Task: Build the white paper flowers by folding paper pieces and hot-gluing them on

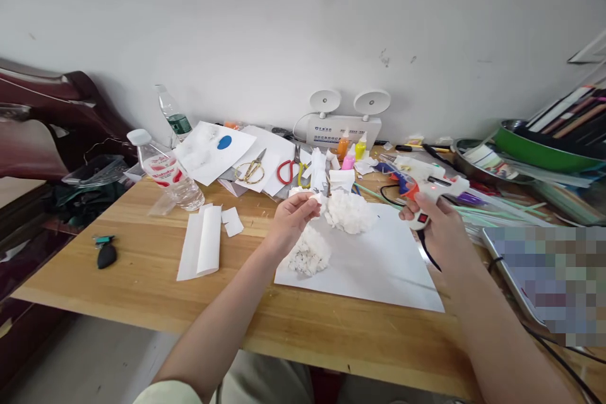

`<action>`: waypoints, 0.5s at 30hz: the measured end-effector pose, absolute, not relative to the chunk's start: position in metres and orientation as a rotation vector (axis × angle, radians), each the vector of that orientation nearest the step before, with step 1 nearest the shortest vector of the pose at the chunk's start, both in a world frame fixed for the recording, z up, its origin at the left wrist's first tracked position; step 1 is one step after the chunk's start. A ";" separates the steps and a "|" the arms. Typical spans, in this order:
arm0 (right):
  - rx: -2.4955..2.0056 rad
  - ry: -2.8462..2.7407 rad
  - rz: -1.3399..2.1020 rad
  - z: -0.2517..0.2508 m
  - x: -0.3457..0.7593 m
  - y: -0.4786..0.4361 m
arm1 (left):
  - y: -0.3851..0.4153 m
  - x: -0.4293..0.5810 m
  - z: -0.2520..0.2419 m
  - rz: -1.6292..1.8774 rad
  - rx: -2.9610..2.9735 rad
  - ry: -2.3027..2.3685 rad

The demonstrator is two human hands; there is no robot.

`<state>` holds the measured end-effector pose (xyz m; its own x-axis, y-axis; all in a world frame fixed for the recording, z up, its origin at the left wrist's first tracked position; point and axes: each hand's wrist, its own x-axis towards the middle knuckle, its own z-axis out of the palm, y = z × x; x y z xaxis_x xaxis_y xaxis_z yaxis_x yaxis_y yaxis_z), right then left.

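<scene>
My left hand (291,218) is closed in a pinch on a small white crumpled paper piece (316,199), held just above a white sheet (379,265) on the wooden table (142,290). Two fluffy clumps of crumpled white paper lie on that sheet, one (349,211) near my fingertips and one (308,254) below my wrist. My right hand (433,221) grips a white hot glue gun (435,189) with an orange nozzle pointing left and a black cord trailing down.
Folded paper strips (201,243), a lying water bottle (165,170), gold scissors (250,170), red scissors (285,170), small paint bottles (351,150), a key fob (106,252), green bowl (540,145), a metal tray (511,278) at right, wall behind.
</scene>
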<state>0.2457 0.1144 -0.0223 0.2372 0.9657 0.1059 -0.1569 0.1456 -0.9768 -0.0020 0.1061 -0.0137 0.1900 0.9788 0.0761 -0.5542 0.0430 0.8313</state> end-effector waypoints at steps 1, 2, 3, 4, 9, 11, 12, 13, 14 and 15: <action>-1.040 -0.927 1.133 -0.022 0.242 0.112 | 0.105 -0.001 -0.013 1.284 0.854 0.612; -1.003 -0.895 1.210 -0.024 0.239 0.110 | 0.105 -0.001 -0.013 1.278 0.846 0.612; -0.980 -0.881 1.272 -0.025 0.236 0.108 | 0.105 -0.001 -0.013 1.278 0.843 0.619; -0.974 -0.881 1.310 -0.028 0.234 0.107 | 0.105 -0.001 -0.012 1.284 0.842 0.632; -1.139 -1.069 1.199 -0.042 0.227 0.099 | 0.105 -0.001 -0.011 1.286 0.869 0.697; -1.198 -1.205 1.175 -0.043 0.224 0.094 | 0.104 0.001 -0.012 1.259 0.864 0.719; -1.187 -1.247 1.182 -0.043 0.223 0.092 | 0.103 0.003 -0.012 1.244 0.854 0.731; -1.161 -1.273 1.193 -0.043 0.221 0.089 | 0.102 0.005 -0.012 1.231 0.842 0.741; -1.133 -1.289 1.197 -0.042 0.220 0.087 | 0.101 0.006 -0.011 1.220 0.831 0.750; -1.119 -1.307 1.198 -0.042 0.219 0.085 | 0.100 0.008 -0.011 1.210 0.823 0.754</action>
<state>0.2190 0.0852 -0.0415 -0.0743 0.9939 0.0810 0.0057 0.0817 -0.9966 0.0075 0.1002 -0.0107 0.1936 0.9792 -0.0616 -0.4866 0.1503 0.8606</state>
